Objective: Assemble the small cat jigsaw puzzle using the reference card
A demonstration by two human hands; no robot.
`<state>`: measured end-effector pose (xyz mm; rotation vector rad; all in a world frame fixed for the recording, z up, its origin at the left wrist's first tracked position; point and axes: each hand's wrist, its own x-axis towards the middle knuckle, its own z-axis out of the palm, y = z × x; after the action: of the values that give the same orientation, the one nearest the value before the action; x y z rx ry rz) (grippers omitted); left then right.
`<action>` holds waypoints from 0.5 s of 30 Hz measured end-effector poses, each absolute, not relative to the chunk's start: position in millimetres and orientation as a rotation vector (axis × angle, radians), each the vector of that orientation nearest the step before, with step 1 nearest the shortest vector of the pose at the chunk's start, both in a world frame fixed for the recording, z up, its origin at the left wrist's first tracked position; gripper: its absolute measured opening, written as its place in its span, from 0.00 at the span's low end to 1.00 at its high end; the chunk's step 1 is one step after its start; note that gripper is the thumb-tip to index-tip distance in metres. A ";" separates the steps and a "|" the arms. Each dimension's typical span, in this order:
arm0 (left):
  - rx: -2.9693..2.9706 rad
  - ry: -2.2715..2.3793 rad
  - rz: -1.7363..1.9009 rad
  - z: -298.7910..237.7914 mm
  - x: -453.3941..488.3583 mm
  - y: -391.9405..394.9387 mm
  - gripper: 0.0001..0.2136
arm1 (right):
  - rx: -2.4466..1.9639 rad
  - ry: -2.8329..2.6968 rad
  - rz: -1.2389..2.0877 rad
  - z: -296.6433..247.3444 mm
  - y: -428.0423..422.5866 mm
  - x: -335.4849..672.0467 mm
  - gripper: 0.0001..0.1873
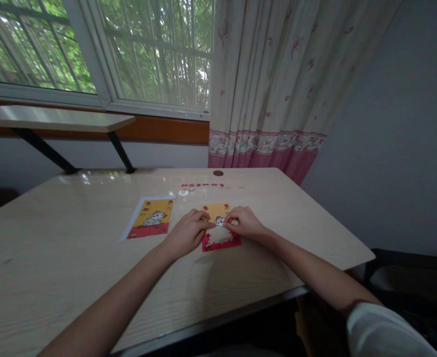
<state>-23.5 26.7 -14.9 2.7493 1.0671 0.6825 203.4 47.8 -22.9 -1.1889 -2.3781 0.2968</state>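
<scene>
A small jigsaw puzzle [233,240] lies on the table, its yellow top and red border joined around a gap in the lower middle. My left hand [188,232] reaches over its left side, fingers drawn together at a white puzzle piece [219,223] with part of an animal drawing. From the right, my right hand [246,221] pinches the same spot between thumb and forefinger. The fingertips partly hide the piece. Left of the puzzle, a printed picture [153,218] shows a white animal on yellow and red.
Loose puzzle pieces [202,185] form a row toward the back of the table [73,238], near a round brown cable hole cover [218,173]. A raised shelf [58,119] stands at the back left. Behind are a window and a curtain [266,99]; a dark chair [407,277] is at right.
</scene>
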 end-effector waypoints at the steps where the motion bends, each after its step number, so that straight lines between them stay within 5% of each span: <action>1: 2.761 1.076 0.654 -15.2 -23.1 26.6 0.18 | -1.202 -2.377 0.293 -22.3 47.4 203.2 0.04; 15: 2.816 1.130 0.561 -14.8 -20.8 25.8 0.18 | -1.214 -2.366 0.267 -27.3 50.8 201.8 0.03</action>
<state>-20.8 25.8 -14.8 2.8165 1.1303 0.5606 201.8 50.8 -27.3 -1.2135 -2.3661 0.2668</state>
